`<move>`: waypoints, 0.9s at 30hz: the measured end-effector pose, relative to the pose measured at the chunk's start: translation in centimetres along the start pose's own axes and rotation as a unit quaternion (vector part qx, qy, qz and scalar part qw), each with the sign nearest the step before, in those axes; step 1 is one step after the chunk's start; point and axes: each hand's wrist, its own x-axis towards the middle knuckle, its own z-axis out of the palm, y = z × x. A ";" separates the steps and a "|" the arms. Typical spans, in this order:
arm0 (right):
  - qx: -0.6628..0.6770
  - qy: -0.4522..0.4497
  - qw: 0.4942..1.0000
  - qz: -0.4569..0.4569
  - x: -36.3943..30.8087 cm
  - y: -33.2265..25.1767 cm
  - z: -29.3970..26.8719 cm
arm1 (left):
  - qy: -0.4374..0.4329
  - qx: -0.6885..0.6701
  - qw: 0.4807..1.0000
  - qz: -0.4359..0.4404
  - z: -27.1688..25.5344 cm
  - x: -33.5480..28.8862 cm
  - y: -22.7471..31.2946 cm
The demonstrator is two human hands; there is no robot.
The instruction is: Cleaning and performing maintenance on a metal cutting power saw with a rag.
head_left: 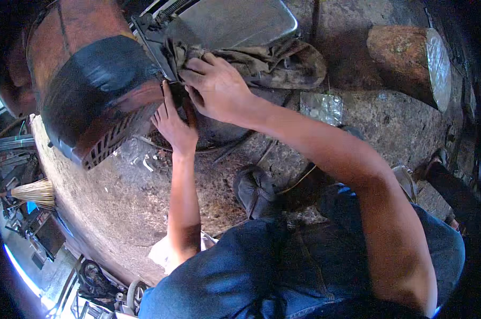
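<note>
- A straw broom (pixel 35 193) lies at the far left, beyond the stained floor (pixel 123 212).
- Next comes the large machine cover (pixel 105 69), reddish with a broad black patch and slots along its lower edge.
- The left hand (pixel 175 130) meets the cover's right edge, its forearm rising almost straight up from below; the index finger is stretched forward and the others angle left. Whether finger and thumb pinch anything, I cannot tell.
- The small dark part (pixel 180 89) sits at the cover's right edge, between the two hands and partly hidden by them.
- The right hand (pixel 219 89) bends over it from the right, back upward, fingers curled; its arm slants up from the lower right, bent at the elbow. Its grip is hidden, so I cannot tell whether it is closed on anything.
- A dirty rag (pixel 283 66) lies just beside the right hand, below a grey metal plate (pixel 240 22).
- A brown cylinder (pixel 397 58) with a shiny end lies farther right.
</note>
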 end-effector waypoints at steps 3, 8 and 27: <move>0.037 -0.017 0.977 -0.211 0.4 2.8 -1.4 | -0.032 -0.002 0.999 0.016 -1.1 0.2 0.2; -0.078 -0.174 0.981 0.032 7.4 6.1 -8.7 | -0.035 0.039 0.999 0.009 -0.3 -0.3 -0.5; -0.024 -0.061 0.998 -0.013 5.4 5.3 -8.9 | -0.003 0.035 0.999 0.012 -0.1 -0.5 -0.5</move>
